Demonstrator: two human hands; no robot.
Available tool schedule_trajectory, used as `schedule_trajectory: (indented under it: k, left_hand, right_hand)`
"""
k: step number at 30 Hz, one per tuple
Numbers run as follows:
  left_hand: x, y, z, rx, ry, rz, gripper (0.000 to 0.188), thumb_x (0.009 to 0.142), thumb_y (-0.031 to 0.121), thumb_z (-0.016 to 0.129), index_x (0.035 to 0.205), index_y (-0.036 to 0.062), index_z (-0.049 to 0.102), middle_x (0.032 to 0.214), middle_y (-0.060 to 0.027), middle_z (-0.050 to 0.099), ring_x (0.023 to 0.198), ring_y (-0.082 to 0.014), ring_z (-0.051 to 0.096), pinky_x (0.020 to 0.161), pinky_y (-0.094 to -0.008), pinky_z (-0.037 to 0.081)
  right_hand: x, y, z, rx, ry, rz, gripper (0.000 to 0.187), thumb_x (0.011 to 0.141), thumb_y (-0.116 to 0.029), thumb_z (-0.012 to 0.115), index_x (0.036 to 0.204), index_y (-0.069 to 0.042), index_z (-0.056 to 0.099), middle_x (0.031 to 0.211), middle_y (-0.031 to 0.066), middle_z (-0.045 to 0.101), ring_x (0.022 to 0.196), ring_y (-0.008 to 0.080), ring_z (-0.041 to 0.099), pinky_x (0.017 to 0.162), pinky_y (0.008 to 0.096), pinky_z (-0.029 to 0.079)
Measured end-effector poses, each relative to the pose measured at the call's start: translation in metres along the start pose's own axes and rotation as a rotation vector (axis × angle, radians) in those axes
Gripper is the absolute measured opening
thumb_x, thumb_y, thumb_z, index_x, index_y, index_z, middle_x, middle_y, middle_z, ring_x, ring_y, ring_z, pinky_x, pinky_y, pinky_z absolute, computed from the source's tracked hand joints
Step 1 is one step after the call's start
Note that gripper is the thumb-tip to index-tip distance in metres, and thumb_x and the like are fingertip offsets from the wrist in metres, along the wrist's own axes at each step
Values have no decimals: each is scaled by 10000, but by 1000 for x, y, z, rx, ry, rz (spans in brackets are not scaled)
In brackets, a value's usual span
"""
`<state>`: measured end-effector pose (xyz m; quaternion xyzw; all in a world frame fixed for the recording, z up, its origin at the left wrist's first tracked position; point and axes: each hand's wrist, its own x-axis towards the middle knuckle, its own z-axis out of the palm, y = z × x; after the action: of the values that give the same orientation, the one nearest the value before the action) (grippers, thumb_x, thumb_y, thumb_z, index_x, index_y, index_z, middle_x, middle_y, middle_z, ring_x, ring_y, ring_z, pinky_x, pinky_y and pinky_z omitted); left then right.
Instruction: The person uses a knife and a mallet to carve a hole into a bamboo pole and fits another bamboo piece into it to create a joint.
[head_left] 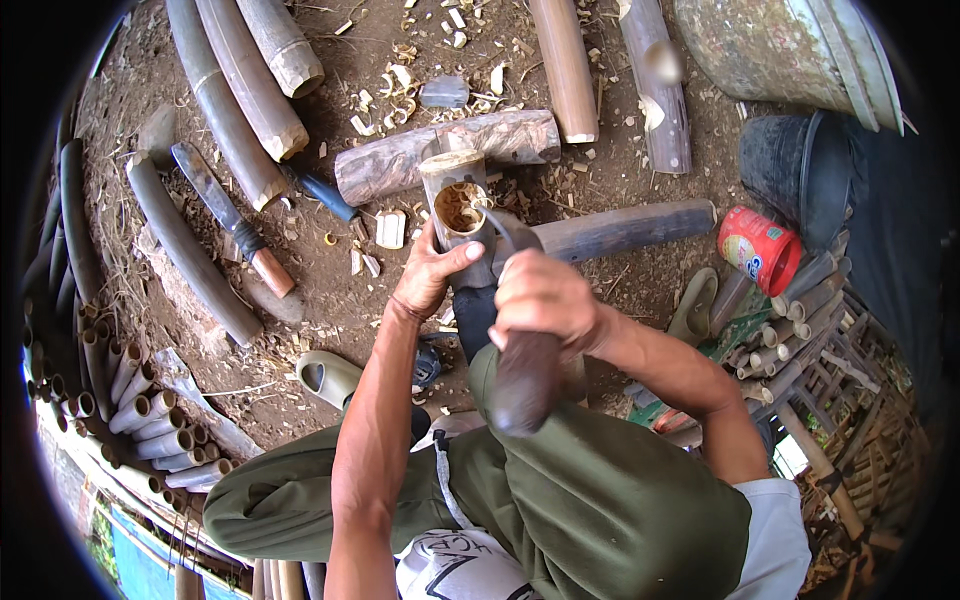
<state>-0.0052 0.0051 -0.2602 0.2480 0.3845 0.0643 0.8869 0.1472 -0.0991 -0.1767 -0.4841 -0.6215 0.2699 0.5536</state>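
Observation:
A short bamboo section (455, 172) with an opening cut in its side is tilted up in front of me. My left hand (428, 275) is closed round its lower part, the thumb lying across the front. My right hand (548, 298) is wrapped round the thick dark wooden handle of a hooked carving knife (525, 385). The knife's curved metal blade reaches to the right rim of the opening. Inside the opening lie pale shavings. Just behind the section, a bamboo log (510, 138) with rough, peeled bark lies crosswise on the ground.
A machete (215, 200) lies on the left among long bamboo poles (190, 250). At right stand a red tin (758, 250), a black bucket (785, 165) and a large weathered tub (790, 50). Cut bamboo tubes (165, 440) are stacked at left. Wood chips litter the dirt floor.

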Motion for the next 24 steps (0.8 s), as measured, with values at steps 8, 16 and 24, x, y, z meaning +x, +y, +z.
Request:
schedule_trajectory:
  k: [8,16,24]
  left_hand:
    - [1,-1,-5,58,-16,-20,703,759,154,845,1331,26,455,1157,-84,623,1057,-190,597,965,-355,476]
    - [2,-1,15,188,77,55,665,744,184,872,1266,8,500,1104,-79,651,996,-175,623,912,-325,508]
    - [12,-13,28,422,339,218,667,690,276,912,1150,-32,541,1051,-99,671,928,-170,646,842,-315,533]
  right_hand:
    - [-15,-5,17,-68,-215,-35,199,706,-194,645,839,-53,603,834,52,562,746,229,562,712,380,484]
    - [-28,3,3,-161,-357,-84,185,698,-189,631,825,-62,586,801,37,526,711,206,533,716,373,472]
    - [-43,26,-7,-324,-415,-181,168,676,-182,628,798,-79,575,770,18,498,703,186,525,737,348,488]
